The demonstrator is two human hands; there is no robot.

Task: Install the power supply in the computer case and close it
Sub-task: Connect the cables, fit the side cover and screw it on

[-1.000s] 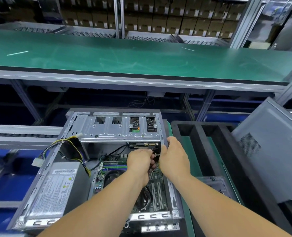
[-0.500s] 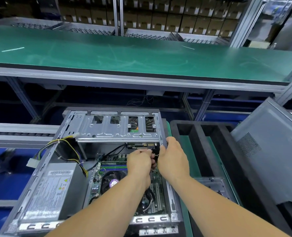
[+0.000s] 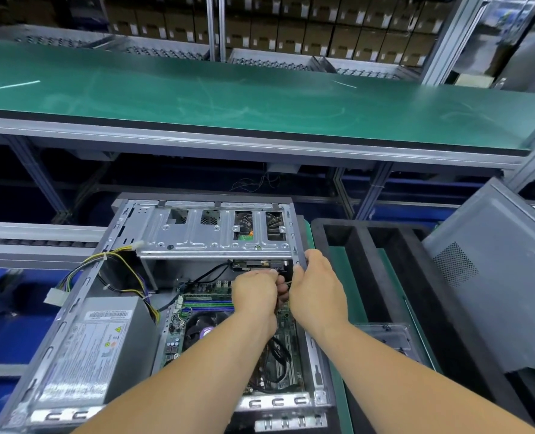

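Two hands working inside an open computer case (image 3: pixel 116 233).
A thin dark cable (image 3: pixel 286 282) is pinched between the curled left hand (image 3: pixel 255 296) and right hand (image 3: pixel 318 289), just below the drive cage (image 3: pixel 213 236). The power supply (image 3: pixel 94 349) is seated at 8 o'clock within the case; the side panel (image 3: pixel 495 277) is leaned at 3 o'clock.

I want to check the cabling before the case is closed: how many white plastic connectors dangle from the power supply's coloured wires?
2: one white connector hangs outside the computer case's left wall; the other lies at the drive cage's left corner. The hands may hide more.
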